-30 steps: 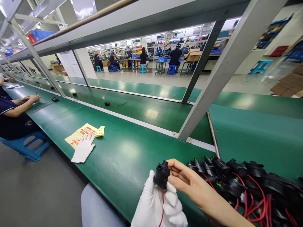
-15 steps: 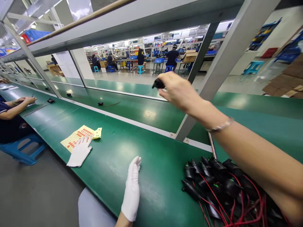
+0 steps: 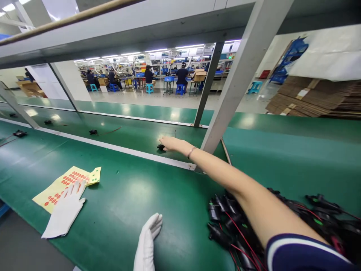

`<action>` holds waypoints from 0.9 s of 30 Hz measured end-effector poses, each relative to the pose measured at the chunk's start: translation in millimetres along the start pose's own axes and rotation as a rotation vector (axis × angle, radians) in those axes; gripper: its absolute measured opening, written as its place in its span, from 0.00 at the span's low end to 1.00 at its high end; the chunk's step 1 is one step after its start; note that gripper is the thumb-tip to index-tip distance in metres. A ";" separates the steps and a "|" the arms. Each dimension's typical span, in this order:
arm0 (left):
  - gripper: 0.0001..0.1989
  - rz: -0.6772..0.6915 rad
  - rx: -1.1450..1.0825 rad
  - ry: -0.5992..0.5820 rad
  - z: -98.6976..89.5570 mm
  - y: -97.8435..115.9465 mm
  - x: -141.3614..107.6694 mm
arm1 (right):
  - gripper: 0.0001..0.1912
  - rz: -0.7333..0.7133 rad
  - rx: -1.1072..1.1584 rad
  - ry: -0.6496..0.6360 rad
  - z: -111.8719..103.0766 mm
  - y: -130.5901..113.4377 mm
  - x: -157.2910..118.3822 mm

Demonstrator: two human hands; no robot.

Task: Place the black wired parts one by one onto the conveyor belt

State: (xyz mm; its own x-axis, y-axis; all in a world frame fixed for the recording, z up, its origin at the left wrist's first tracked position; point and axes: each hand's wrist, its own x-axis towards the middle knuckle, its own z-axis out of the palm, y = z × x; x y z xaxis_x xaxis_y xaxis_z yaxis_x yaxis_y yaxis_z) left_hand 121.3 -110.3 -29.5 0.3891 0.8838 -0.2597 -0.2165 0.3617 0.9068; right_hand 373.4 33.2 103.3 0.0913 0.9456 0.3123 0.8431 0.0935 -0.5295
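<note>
My bare right hand point(image 3: 170, 143) reaches through the frame to the green belt behind it. Its fingers are closed on a small black motor-like part point(image 3: 161, 147), low at the belt surface; whether the part rests on it I cannot tell. My left hand point(image 3: 147, 241), in a white glove, is over the near bench, fingers extended and slightly bent, holding nothing. To the right, partly under my right arm, lies a pile of similar black parts point(image 3: 221, 235) with red and black wires and some green dots.
A white glove point(image 3: 63, 214) lies on a yellow sheet of red stickers point(image 3: 75, 177) at the left. A slanted grey post point(image 3: 234, 79) rises beside my right arm. Another black part point(image 3: 93, 132) with a wire sits farther along the belt. People sit in the background.
My right hand has come down from in front of the post to the belt, with the black part still in its fingers. The view has swung right.
</note>
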 end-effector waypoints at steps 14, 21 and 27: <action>0.24 -0.014 -0.038 -0.097 48.9 -31.7 -7.6 | 0.07 0.033 -0.494 -0.358 -3.7 27.3 -253.9; 0.29 0.156 0.156 -0.332 48.7 5.8 -23.8 | 0.14 -0.054 0.285 -0.366 -23.4 -18.5 -236.9; 0.28 0.125 0.155 -0.542 39.0 46.6 -34.0 | 0.35 0.042 0.913 -0.545 -3.2 -39.8 -229.7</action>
State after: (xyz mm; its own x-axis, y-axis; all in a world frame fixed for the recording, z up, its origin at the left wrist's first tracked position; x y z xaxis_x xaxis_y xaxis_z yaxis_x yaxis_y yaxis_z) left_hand 133.0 -135.1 34.5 0.7810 0.6241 0.0227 -0.1724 0.1805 0.9683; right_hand 320.5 -188.7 55.3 -0.3290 0.9443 0.0044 0.1069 0.0419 -0.9934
